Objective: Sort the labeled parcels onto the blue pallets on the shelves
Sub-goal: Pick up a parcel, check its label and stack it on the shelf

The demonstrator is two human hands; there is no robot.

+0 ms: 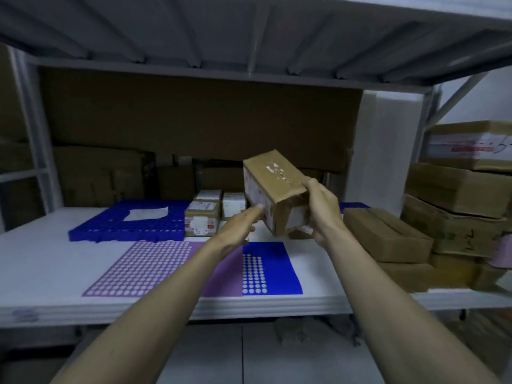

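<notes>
**Parcel in the air, waiting for a slot**

From my seat, starting left: the blue pallet is a ribbed plastic grid with a white sheet on it. Small labeled boxes stand at its right edge. My left hand is flat, straight fingers touching the cardboard parcel, which hangs tilted above the shelf. My right hand grips its near end. I judge this mid-placement; next I must lower it level beside those boxes. The cardboard looks scuffed.
</notes>
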